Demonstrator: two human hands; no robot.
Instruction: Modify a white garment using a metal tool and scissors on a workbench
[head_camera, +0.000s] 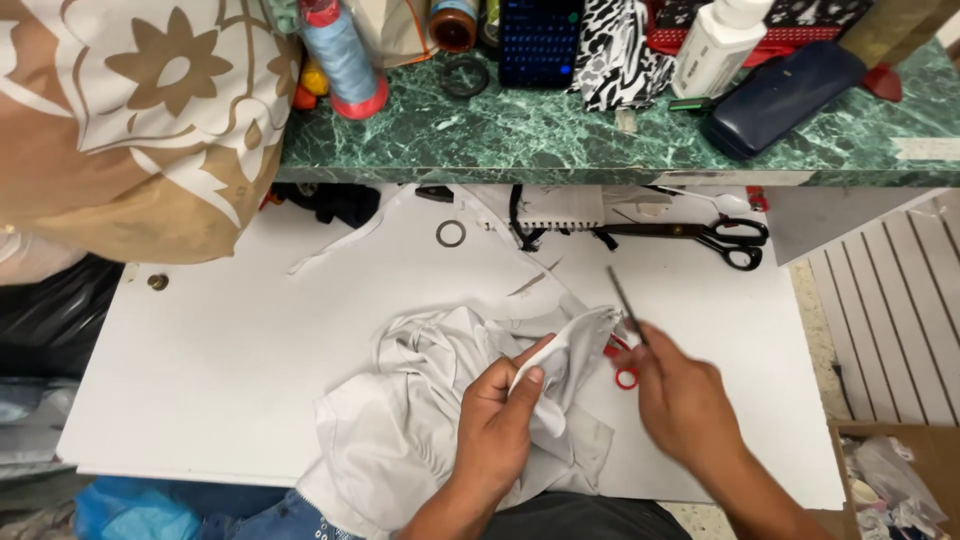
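Note:
My left hand pinches a fold of a crumpled white garment that lies on the white table near its front edge. My right hand holds small red-handled scissors, their thin blades pointing up and away, right beside the raised edge of the cloth. The right hand is slightly blurred.
Large black scissors, a metal ring and a narrow cloth strip lie at the back of the table. A green marble shelf behind holds a blue thread cone, a calculator, a white bottle and a dark case. Patterned tan fabric hangs at upper left.

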